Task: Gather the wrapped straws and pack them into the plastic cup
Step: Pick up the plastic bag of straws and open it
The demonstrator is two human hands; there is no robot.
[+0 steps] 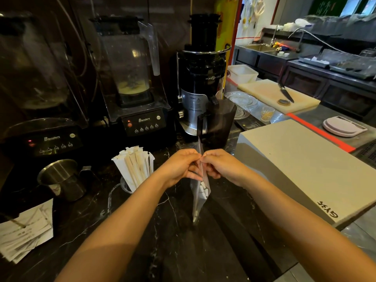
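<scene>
A clear plastic bag [199,197] hangs upright over the black marble counter, with a few white wrapped straws visible inside it. My left hand [180,166] and my right hand [218,165] both pinch the bag near its top, fingertips almost touching. To the left, a clear plastic cup [125,185] stands on the counter, packed with a fan of paper-wrapped straws [136,164] that stick out well above its rim. My left forearm hides the cup's lower right side.
Two blenders [142,121] and a black juicer [200,88] with a dark jug line the back. A steel pitcher [61,180] stands left of the cup, paper slips [24,233] at far left. A grey box [305,167] sits on the right.
</scene>
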